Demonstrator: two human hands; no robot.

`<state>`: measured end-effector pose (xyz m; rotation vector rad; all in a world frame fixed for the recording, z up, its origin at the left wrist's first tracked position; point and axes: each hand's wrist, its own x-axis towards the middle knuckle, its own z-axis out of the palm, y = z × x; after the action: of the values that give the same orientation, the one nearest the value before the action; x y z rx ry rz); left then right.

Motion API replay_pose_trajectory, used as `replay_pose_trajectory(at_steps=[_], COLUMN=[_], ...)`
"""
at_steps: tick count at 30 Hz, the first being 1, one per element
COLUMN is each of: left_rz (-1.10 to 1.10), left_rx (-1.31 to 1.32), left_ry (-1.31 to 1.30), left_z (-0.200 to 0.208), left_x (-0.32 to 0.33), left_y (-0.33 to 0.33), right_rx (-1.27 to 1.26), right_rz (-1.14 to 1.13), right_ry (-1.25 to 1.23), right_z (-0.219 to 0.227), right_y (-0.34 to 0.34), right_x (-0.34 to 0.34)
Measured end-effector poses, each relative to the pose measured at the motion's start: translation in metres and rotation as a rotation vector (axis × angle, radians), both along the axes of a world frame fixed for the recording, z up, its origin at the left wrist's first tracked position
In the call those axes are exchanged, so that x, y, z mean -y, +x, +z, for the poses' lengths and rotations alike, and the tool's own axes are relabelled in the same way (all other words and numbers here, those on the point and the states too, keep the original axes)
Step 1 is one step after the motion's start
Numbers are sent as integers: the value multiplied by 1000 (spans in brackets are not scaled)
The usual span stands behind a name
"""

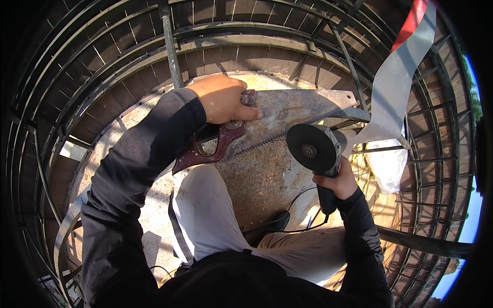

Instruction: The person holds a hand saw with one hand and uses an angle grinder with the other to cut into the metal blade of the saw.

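Note:
My left hand (226, 98) grips a hand saw (287, 110) where its dark red handle meets the blade, with the thumb pressed on the metal. The rusty, worn blade points to the right, teeth toward me. In my right hand (341, 180) is an angle grinder (328, 192), held upright by its black body. Its dark round disc (309, 149) faces me, close to the blade's toothed edge; whether they touch I cannot tell. A black cord runs from the grinder's lower end toward my foot.
Black metal railings (169, 43) and brown boards curve around me. A grey and red strip (395, 77) hangs at the right, above a white plastic bag (386, 167). Yellow cord (365, 172) lies near the bag. The floor (262, 190) is speckled with debris. A dark bar (421, 242) juts in from the right.

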<state>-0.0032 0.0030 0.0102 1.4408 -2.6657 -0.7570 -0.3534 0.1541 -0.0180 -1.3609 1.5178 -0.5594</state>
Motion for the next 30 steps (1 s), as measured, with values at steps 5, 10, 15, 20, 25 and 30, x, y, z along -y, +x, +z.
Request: replay_pose_trajectory(at_steps=[5, 10, 15, 20, 25, 30], left_rz=[-2, -10, -22, -29, -31, -29], left_rx=[-30, -48, -59, -46, -49, -42], left_ry=[-3, -1, 3, 20, 16, 11], left_z=[-4, -4, -4, -6, -6, -3], left_x=[2, 2, 2, 4, 4, 2], left_y=[1, 1, 2, 2, 1, 2], right_rx=[2, -7, -18, -12, -30, -42], right_rz=[-8, -5, 5, 2, 18, 7], right_ry=[-2, 9, -83, -100, -88, -53], right_z=[-1, -6, -1, 1, -2, 2], right_y=[1, -5, 5, 8, 5, 7], right_x=[0, 1, 3, 2, 1, 0])
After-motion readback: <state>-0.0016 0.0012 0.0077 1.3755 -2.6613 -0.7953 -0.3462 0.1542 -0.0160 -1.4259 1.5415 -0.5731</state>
